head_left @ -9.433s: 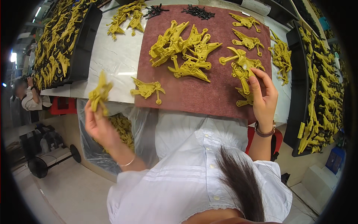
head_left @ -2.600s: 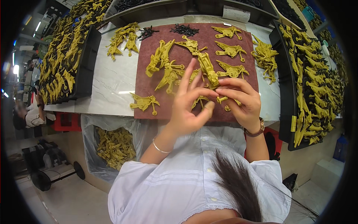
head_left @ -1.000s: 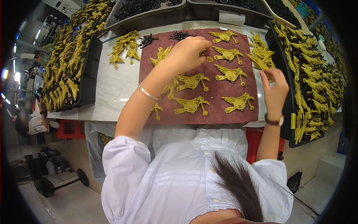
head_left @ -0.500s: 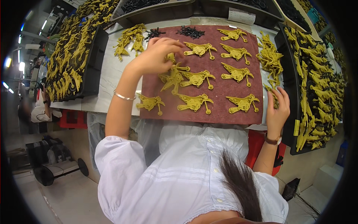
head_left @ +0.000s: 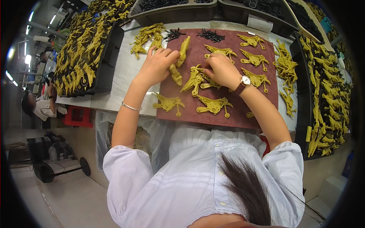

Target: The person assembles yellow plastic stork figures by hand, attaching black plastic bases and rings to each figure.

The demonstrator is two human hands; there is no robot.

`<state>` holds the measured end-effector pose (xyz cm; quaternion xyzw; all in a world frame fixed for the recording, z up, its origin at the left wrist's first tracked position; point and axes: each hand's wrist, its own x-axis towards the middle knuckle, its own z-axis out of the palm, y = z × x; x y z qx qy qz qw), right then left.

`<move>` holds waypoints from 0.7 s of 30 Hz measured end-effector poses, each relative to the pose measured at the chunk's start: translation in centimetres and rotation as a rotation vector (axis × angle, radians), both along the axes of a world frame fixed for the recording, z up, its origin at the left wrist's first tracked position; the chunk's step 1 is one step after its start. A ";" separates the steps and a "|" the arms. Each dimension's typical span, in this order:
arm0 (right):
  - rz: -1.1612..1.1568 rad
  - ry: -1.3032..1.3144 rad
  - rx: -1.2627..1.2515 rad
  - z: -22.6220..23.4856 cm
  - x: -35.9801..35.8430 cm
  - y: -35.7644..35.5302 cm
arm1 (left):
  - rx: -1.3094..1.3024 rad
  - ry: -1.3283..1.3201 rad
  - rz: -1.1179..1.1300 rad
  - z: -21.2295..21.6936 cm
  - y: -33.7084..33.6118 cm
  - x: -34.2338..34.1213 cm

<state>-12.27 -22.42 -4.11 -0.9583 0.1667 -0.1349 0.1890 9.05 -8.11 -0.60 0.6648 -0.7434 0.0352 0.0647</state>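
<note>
My left hand (head_left: 159, 65) is closed at the upper left of a dark red cloth mat (head_left: 178, 118). Its fingertips pinch a narrow yellow plastic part (head_left: 176, 74), and another upright yellow piece (head_left: 184, 50) shows just beyond them. My right hand (head_left: 224, 71) reaches over the mat with thumb and fingers pressed together. Its fingertips meet at the edge of a yellow bird-shaped plastic part (head_left: 193, 79); what they hold, if anything, is hidden. Under that hand lies another yellow part, partly covered. Several similar parts (head_left: 213, 105) rest flat in rows on the mat.
Small black pieces (head_left: 211, 35) lie in piles at the mat's far edge. Loose yellow parts are heaped left (head_left: 149, 37) and right (head_left: 285, 62) of it. Black crates full of yellow parts stand left (head_left: 110, 53) and right (head_left: 300, 91); grey bins (head_left: 173, 12) line the back.
My right hand has left the heap at the right and come over the middle of the mat. My left hand stays near the upper left with yellow plastic in its fingers. The view has shifted slightly.
</note>
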 end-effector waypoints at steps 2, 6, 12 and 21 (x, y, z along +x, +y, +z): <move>0.053 -0.112 0.036 -0.2 0.2 0.0 | -0.077 -0.078 0.034 -0.5 -0.1 -0.2; 0.045 -0.275 0.080 0.7 0.4 0.2 | 0.238 -0.238 0.110 -0.3 -2.3 -0.9; -0.024 -0.562 0.188 2.2 -0.6 -1.1 | 0.363 -0.292 0.102 0.2 -4.0 -1.8; -0.376 -0.549 0.896 2.2 -4.9 -2.1 | 0.345 0.015 0.080 0.8 -2.1 1.3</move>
